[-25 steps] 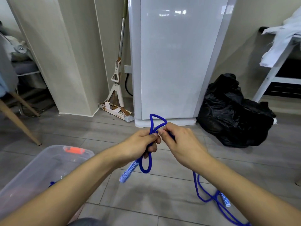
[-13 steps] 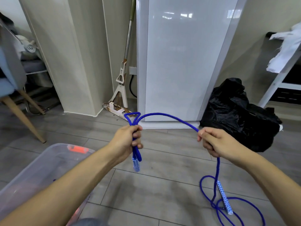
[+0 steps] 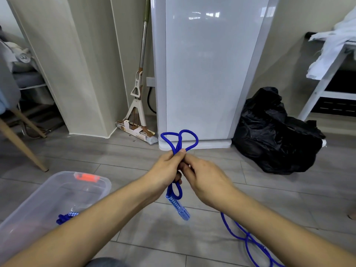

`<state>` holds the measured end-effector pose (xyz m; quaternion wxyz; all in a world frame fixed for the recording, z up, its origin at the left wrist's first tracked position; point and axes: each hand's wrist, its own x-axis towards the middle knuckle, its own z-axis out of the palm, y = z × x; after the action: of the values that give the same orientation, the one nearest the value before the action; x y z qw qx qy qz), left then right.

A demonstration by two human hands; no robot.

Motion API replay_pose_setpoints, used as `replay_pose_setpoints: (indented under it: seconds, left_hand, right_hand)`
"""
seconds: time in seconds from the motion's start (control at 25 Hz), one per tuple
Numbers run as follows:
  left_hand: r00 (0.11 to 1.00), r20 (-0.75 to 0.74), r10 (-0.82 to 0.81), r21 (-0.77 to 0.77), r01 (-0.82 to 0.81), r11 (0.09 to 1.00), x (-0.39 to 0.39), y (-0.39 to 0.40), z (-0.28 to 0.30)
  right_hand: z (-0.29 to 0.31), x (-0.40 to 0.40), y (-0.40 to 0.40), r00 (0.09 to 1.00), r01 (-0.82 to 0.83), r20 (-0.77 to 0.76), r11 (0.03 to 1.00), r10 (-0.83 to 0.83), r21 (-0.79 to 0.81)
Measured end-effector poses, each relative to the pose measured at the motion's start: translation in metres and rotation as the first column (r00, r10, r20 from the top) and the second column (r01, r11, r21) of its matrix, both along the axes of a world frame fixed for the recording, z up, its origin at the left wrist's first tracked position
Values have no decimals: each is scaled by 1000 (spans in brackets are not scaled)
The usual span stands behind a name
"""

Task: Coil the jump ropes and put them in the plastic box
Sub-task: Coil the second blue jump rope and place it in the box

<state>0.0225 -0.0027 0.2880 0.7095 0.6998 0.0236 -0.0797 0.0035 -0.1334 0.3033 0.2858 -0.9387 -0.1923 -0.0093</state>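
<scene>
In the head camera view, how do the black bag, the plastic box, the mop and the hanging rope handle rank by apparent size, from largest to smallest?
1. plastic box and black bag: they look similar; the box is nearer and cut by the frame, so I do not rank them.
2. mop
3. rope handle, hanging below the left hand.

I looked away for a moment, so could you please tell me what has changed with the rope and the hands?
The right hand swung back in to the left hand, laying another loop of the blue jump rope into its grip; two loops now stand above. The plastic box and black bag stayed put.
</scene>
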Motion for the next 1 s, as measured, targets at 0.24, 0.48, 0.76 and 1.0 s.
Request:
replay_pose_setpoints:
  seconds: [0.24, 0.48, 0.76, 1.0]
  left_hand:
    - [996, 56, 71, 36, -73, 997, 2, 4, -4]
    - [958, -142, 250, -465, -287, 837, 25, 46, -6]
    - [894, -209, 397, -573, -441, 691, 38, 71, -8]
    - [987, 51, 152, -105, -146, 984, 20, 34, -5]
  right_hand:
    - [-6, 1, -2, 999, -30, 33, 999, 31, -33]
    - [1, 17, -55, 812, -144, -525, 959, 255, 243]
    - [13, 29, -126, 774, -47, -629, 997, 74, 60]
    - [26, 31, -82, 972, -95, -203, 988, 119, 122]
